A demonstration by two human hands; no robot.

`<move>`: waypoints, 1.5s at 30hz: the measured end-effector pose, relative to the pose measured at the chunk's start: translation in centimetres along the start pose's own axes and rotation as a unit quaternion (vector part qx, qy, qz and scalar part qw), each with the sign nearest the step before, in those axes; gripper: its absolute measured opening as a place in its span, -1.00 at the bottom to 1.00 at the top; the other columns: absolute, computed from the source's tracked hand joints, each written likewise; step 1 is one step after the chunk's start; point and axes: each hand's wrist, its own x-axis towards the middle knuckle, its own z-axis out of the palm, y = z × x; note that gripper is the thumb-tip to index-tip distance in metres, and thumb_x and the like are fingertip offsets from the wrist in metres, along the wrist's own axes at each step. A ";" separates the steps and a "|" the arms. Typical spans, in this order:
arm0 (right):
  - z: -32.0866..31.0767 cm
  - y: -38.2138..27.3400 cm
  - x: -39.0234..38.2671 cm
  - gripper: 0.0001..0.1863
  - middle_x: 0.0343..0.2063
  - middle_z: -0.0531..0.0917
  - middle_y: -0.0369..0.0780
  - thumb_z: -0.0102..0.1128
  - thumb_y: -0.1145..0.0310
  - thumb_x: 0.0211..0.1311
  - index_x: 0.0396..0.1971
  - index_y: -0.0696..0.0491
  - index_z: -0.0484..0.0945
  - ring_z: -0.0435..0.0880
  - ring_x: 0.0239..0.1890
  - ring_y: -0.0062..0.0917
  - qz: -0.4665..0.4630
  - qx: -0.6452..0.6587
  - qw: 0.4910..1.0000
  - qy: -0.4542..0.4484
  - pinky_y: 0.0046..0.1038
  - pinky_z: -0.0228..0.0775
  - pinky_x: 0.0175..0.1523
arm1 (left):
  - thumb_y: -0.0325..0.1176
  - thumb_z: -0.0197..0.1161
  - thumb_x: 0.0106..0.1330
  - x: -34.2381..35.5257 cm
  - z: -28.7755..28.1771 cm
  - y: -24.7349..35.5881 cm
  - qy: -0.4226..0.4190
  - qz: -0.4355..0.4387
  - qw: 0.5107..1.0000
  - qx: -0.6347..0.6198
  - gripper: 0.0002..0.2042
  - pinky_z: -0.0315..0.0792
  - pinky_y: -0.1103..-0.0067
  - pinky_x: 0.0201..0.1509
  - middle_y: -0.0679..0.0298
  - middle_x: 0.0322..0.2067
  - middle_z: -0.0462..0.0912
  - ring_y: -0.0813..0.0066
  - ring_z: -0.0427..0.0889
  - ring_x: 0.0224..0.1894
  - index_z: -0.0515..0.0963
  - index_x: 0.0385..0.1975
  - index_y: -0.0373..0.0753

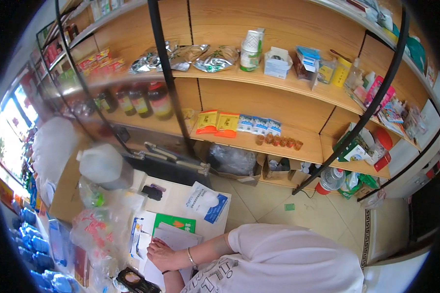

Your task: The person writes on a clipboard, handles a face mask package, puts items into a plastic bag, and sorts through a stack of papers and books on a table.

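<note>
My right hand (pixel 165 253), with a bracelet at the wrist, is closed over or against my left hand (pixel 156 247); whether anything is between them I cannot make out. Both rest above loose white papers (pixel 183 237), which lie beside a green booklet (pixel 183 222). A black band circles my left wrist, and that hand is mostly hidden. Left of the papers are white-and-blue printed items (pixel 139 227) and a crumpled plastic bag (pixel 95 229). A dark object (pixel 134 278) lies below my hands. A white-and-blue packet (pixel 205 202) and a black object (pixel 151 192) sit farther back on the table.
A cloudy jug (pixel 98 166) and cardboard box (pixel 63 200) stand left, near blue bottles (pixel 29 229). Wooden shelves (pixel 254 88) with packets, cups and jars run behind black posts (pixel 168 68). Cartons (pixel 276 168) sit low. Tiled floor (pixel 259 205) shows at right.
</note>
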 end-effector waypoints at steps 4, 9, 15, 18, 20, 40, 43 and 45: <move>-4.8 1.5 0.9 -0.88 -0.26 0.51 -0.20 -0.05 0.42 0.13 -0.42 0.09 0.47 0.44 -0.10 -0.40 -0.140 0.004 0.978 -0.152 -0.40 0.30 -0.01 | -0.12 -0.05 0.31 0.1 1.3 -3.9 0.149 0.177 0.795 0.560 -0.73 0.35 0.54 -0.15 0.33 -0.34 0.50 0.49 0.46 -0.30 0.44 -0.22 -0.17; -13.3 8.8 -0.7 -0.87 -0.44 0.55 -0.24 0.11 0.28 0.07 -0.45 0.01 0.47 0.53 -0.31 -0.36 -0.144 0.230 0.958 -0.091 -0.37 0.37 -0.23 | -0.12 0.10 0.25 0.3 2.7 -6.2 0.122 0.089 0.838 0.524 -0.77 0.24 0.73 -0.65 0.46 -0.63 0.43 0.65 0.32 -0.66 0.44 -0.53 -0.11; -18.6 19.9 -7.9 -0.73 -0.52 0.55 -0.07 0.02 0.16 0.14 -0.45 0.09 0.50 0.54 -0.45 -0.17 0.114 0.125 0.985 -0.038 -0.25 0.37 -0.32 | -0.09 0.05 0.27 1.3 1.5 -5.4 0.228 0.040 0.788 0.571 -0.69 0.08 0.72 -0.76 0.44 -0.69 0.30 0.62 0.24 -0.68 0.35 -0.64 -0.12; -21.4 22.7 -11.2 -0.76 -0.53 0.56 -0.12 0.06 0.19 0.14 -0.47 0.07 0.51 0.55 -0.47 -0.21 0.132 0.084 0.987 0.048 -0.31 0.39 -0.37 | -0.06 0.05 0.27 1.7 0.3 -4.2 0.239 -0.003 0.769 0.593 -0.64 0.09 0.71 -0.77 0.43 -0.71 0.28 0.60 0.24 -0.68 0.31 -0.71 -0.12; -24.1 24.0 -12.0 -0.75 -0.56 0.56 -0.10 0.06 0.19 0.14 -0.47 0.10 0.52 0.54 -0.50 -0.19 0.191 0.066 0.975 0.095 -0.31 0.37 -0.38 | -0.04 0.05 0.26 1.8 0.4 -4.5 0.260 0.014 0.764 0.591 -0.64 0.08 0.71 -0.78 0.43 -0.72 0.28 0.60 0.24 -0.68 0.31 -0.70 -0.11; -69.3 55.3 0.8 -0.76 -0.59 0.57 -0.09 0.08 0.28 0.13 -0.41 0.19 0.50 0.55 -0.55 -0.32 0.168 -0.085 0.802 0.567 -0.39 0.35 -0.41 | 0.02 -0.03 0.28 5.7 1.4 -19.2 0.301 0.095 0.619 0.719 -0.69 -0.03 0.75 -0.79 0.42 -0.76 0.13 0.65 0.09 -0.77 0.39 -0.40 -0.12; -76.7 60.2 0.9 -0.77 -0.59 0.59 -0.15 0.13 0.29 0.10 -0.33 0.14 0.52 0.57 -0.55 -0.46 0.208 -0.197 0.782 0.553 -0.49 0.38 -0.41 | 0.02 -0.03 0.28 8.4 0.8 -21.9 0.316 0.090 0.601 0.728 -0.69 -0.03 0.74 -0.79 0.42 -0.77 0.13 0.65 0.09 -0.78 0.39 -0.42 -0.11; -80.4 62.1 1.6 -0.74 -0.51 0.60 -0.10 0.13 0.27 0.08 -0.30 0.12 0.53 0.59 -0.45 -0.36 0.243 -0.218 0.774 0.542 -0.44 0.41 -0.34 | 0.02 -0.03 0.28 9.8 0.4 -23.3 0.324 0.092 0.594 0.730 -0.69 -0.04 0.74 -0.79 0.42 -0.77 0.13 0.64 0.09 -0.78 0.38 -0.43 -0.10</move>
